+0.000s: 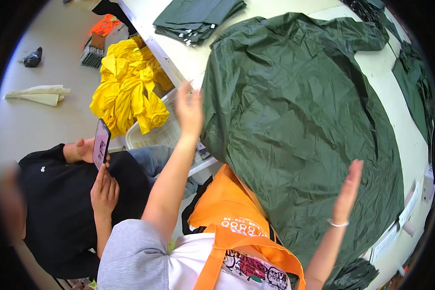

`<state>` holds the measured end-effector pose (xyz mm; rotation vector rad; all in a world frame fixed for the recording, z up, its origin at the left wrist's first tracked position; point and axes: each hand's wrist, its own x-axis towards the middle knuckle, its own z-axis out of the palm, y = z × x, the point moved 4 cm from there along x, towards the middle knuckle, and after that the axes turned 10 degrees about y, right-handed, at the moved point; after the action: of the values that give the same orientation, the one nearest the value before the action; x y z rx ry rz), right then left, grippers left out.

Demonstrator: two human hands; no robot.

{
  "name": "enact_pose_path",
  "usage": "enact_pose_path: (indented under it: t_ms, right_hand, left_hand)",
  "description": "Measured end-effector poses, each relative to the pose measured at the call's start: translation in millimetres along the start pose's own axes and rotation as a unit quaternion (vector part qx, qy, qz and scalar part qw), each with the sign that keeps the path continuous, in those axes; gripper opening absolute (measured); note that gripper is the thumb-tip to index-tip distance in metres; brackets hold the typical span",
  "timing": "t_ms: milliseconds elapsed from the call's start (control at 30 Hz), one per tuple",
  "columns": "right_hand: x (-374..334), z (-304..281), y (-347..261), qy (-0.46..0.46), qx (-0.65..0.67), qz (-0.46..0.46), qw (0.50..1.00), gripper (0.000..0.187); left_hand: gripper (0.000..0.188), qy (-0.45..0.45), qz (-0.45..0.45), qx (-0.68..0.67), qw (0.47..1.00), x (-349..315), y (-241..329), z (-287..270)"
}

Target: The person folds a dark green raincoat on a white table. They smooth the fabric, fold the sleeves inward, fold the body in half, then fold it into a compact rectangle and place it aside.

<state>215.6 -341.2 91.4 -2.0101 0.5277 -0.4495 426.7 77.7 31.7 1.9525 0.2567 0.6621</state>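
Left grip [190,115] and right grip [348,192] look wide, fingers straight, nothing held. I see the green garment [295,106] right of one, beneath the other, spread on the bench [379,72], probably for reach; the folded pile [195,19] sits far left, likely leaving room.

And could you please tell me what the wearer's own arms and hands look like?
The left hand and right hand are ungloved. A short grey sleeve shows on the left; the right sleeve is out of sight. A thin, pale bracelet circles the right wrist.
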Motion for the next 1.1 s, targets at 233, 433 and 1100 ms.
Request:
enact_pose_path:
  t_ms: [233,433,1100]
  right_hand:
    - [-104,32,117,-0.023,-0.409,0.105,0.906,0.071]
    - [-103,31,131,0.001,-0.476,0.075,0.876,0.07]
    - [-113,9,127,-0.051,-0.478,0.049,0.875,0.071]
  left_hand:
    - [0.053,-0.101,-0.228,0.102,0.963,-123,-129,-55]
    - [0.048,-0.12,-0.232,0.112,0.959,-90,-143,-72]
    - [0.06,-0.22,-0.402,0.035,0.888,133,-106,149]
